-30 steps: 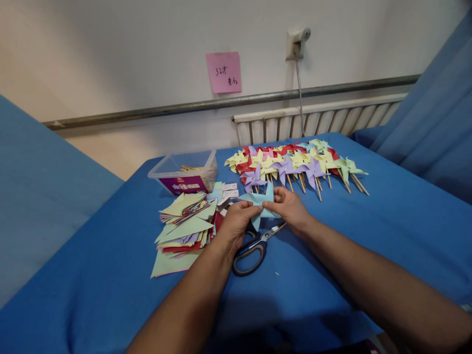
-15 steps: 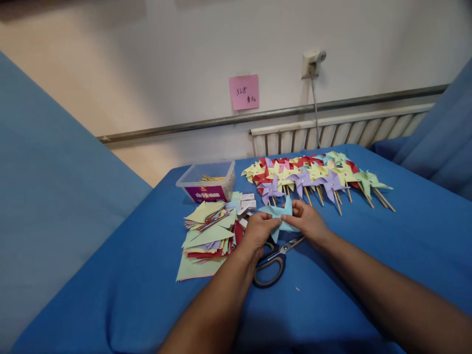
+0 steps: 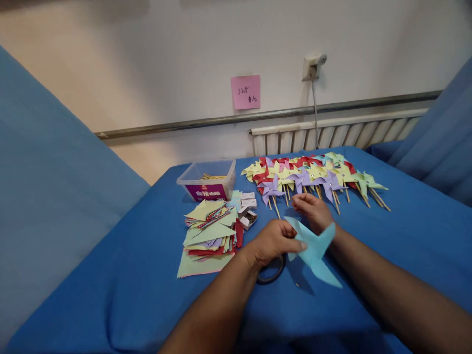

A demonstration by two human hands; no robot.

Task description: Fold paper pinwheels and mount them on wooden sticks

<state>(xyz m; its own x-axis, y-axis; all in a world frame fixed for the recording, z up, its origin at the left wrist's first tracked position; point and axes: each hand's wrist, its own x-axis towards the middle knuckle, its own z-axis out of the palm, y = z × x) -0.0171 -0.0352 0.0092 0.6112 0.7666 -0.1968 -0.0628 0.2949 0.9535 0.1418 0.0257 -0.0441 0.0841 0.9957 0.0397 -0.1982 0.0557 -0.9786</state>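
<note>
My left hand (image 3: 275, 242) pinches the middle of a light blue paper pinwheel (image 3: 314, 250), holding it above the blue cloth. My right hand (image 3: 313, 210) reaches forward behind that pinwheel, fingers curled, close to the sticks of the finished pinwheels (image 3: 311, 176) lying in a row at the back. What the fingers hold, if anything, I cannot make out. Black-handled scissors (image 3: 272, 271) lie under my left hand, mostly hidden.
A stack of cut coloured paper (image 3: 208, 235) lies left of my hands. Small white boxes (image 3: 248, 211) sit beside it. A clear plastic tub (image 3: 207, 178) with thin sticks stands behind. Radiator (image 3: 332, 132) and wall rail run along the back.
My left hand has drawn the blue pinwheel toward me and to the right. My right hand let go of it and moved forward toward the pinwheel row.
</note>
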